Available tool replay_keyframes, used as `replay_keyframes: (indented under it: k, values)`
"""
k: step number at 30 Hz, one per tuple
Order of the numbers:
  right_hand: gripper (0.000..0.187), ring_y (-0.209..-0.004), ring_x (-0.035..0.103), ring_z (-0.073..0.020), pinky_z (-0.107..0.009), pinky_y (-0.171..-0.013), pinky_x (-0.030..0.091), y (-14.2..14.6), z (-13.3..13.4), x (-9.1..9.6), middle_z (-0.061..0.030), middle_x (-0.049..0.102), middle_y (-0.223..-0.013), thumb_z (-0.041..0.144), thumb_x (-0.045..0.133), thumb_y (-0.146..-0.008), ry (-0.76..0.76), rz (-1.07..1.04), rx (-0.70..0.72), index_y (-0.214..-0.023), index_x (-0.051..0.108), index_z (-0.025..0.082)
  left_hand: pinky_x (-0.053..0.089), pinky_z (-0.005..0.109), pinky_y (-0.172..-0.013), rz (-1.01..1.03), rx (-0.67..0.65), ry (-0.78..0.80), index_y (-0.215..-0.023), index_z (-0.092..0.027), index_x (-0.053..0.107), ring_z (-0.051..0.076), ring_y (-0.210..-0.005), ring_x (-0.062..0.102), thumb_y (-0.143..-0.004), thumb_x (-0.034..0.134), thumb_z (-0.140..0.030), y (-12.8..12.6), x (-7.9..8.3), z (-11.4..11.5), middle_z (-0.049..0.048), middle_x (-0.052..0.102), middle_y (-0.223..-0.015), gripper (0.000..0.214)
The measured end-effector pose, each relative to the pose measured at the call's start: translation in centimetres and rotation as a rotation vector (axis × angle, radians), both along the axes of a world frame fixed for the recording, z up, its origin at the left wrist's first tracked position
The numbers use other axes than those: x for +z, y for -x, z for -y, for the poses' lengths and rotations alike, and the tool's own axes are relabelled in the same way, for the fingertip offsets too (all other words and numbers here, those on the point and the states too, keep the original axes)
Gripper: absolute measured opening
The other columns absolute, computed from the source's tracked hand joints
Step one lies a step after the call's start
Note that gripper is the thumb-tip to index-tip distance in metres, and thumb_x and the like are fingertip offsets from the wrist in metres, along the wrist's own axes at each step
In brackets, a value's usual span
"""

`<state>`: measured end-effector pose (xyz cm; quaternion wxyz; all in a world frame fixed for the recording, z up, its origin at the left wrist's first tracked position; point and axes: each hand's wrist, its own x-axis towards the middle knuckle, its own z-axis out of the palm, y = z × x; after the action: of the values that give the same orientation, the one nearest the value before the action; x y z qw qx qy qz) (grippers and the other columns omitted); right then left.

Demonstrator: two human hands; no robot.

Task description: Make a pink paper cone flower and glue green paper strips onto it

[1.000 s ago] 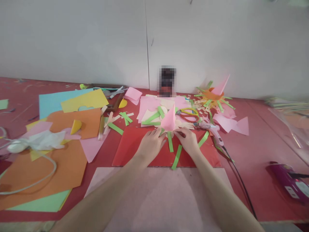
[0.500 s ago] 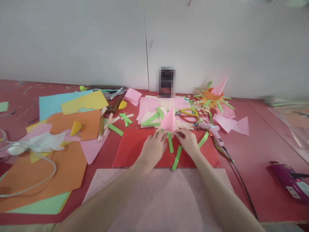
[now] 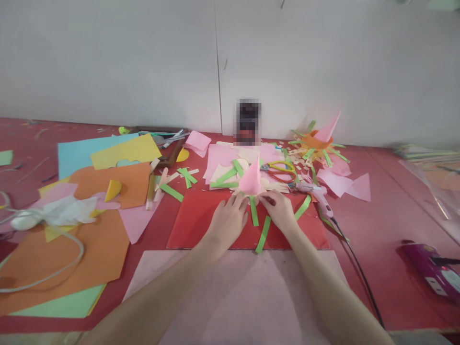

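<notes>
The base of the pink cone (image 3: pixel 250 179) was partly hidden, at twelve o'clock on the red board (image 3: pixel 197 218) — left hand (image 3: pixel 229 222) palm-down, right hand (image 3: pixel 280 211) curled inward. Whether either gripped it, I couldn't tell.

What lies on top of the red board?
Green paper strips lie there, and cream paper petals appear over its far edge. What the left hand and right hand cover cannot be seen.

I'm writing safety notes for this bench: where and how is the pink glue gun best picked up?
Probably by the handle, coming from the near right. The glue gun lies with its nozzle pointing left, while the handle slants toward the near right, keeping the grip away from the possibly hot end.
</notes>
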<state>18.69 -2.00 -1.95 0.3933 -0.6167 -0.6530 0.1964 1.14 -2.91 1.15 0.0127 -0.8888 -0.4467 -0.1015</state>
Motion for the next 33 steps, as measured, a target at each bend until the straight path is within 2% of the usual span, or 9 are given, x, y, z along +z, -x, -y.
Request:
replay_keyframes:
  k: [6, 10, 16, 24, 29, 33]
  values:
    - [0.020, -0.067, 0.056, -0.0149, -0.026, -0.067, 0.044, 0.1, 0.1, 0.0, -0.0027, 0.062, -0.078, 0.031, 0.050, -0.081, -0.025, 0.017, 0.018, -0.079, 0.067, 0.022, 0.046, 0.038, -0.079, -0.012, 0.000, -0.004, -0.120, -0.016, 0.052, 0.027, -0.110, 0.051, -0.088, 0.039, -0.019, 0.0, 0.0, 0.0, 0.0138, 0.053, -0.119, 0.034]
    - [0.025, -0.070, 0.058, -0.0158, -0.027, -0.066, 0.045, 0.2, 0.3, 0.1, -0.0036, 0.061, -0.079, 0.037, 0.049, -0.083, -0.022, 0.037, 0.040, -0.086, 0.069, 0.023, 0.046, 0.040, -0.079, -0.020, -0.005, -0.004, -0.120, -0.012, 0.051, 0.028, -0.111, 0.051, -0.088, 0.039, -0.019, 0.0, -0.1, 0.0, 0.0147, 0.052, -0.121, 0.035]
    - [0.030, -0.069, 0.057, -0.0151, -0.026, -0.062, 0.044, 0.5, 0.3, 0.2, -0.0032, 0.058, -0.076, 0.042, 0.047, -0.084, -0.012, 0.137, 0.040, -0.080, 0.071, 0.025, 0.046, 0.040, -0.079, -0.019, -0.006, -0.020, -0.119, -0.013, 0.051, 0.028, -0.110, 0.051, -0.089, 0.038, -0.020, 0.0, -0.3, 0.0, 0.0149, 0.053, -0.120, 0.034]
    - [0.031, -0.068, 0.057, -0.0144, -0.026, -0.062, 0.043, 0.4, 0.3, 0.2, -0.0028, 0.057, -0.076, 0.042, 0.047, -0.084, 0.009, 0.119, 0.058, -0.081, 0.072, 0.024, 0.044, 0.036, -0.087, 0.131, -0.041, -0.030, -0.114, -0.014, 0.053, 0.022, -0.102, 0.055, -0.087, 0.043, -0.018, -0.2, -1.0, -0.3, 0.0095, 0.056, -0.108, 0.029]
    - [0.032, -0.068, 0.056, -0.0139, -0.025, -0.062, 0.042, 0.3, 0.2, 0.0, -0.0021, 0.056, -0.075, 0.041, 0.046, -0.085, 0.034, 0.109, 0.060, -0.075, 0.070, 0.022, 0.043, 0.039, -0.088, 0.132, -0.039, -0.029, -0.116, -0.015, 0.053, 0.025, -0.108, 0.050, -0.086, 0.046, -0.023, -0.3, -1.2, -0.2, 0.0104, 0.054, -0.111, 0.032]
    - [0.030, -0.070, 0.057, -0.0144, -0.025, -0.061, 0.041, 0.3, 0.2, 0.1, -0.0020, 0.057, -0.075, 0.040, 0.047, -0.085, 0.044, 0.105, 0.068, -0.079, 0.070, 0.022, 0.044, 0.040, -0.087, 0.110, -0.053, -0.017, -0.116, -0.015, 0.053, 0.026, -0.106, 0.049, -0.084, 0.050, -0.033, -0.3, -1.0, -0.1, 0.0111, 0.052, -0.112, 0.036]
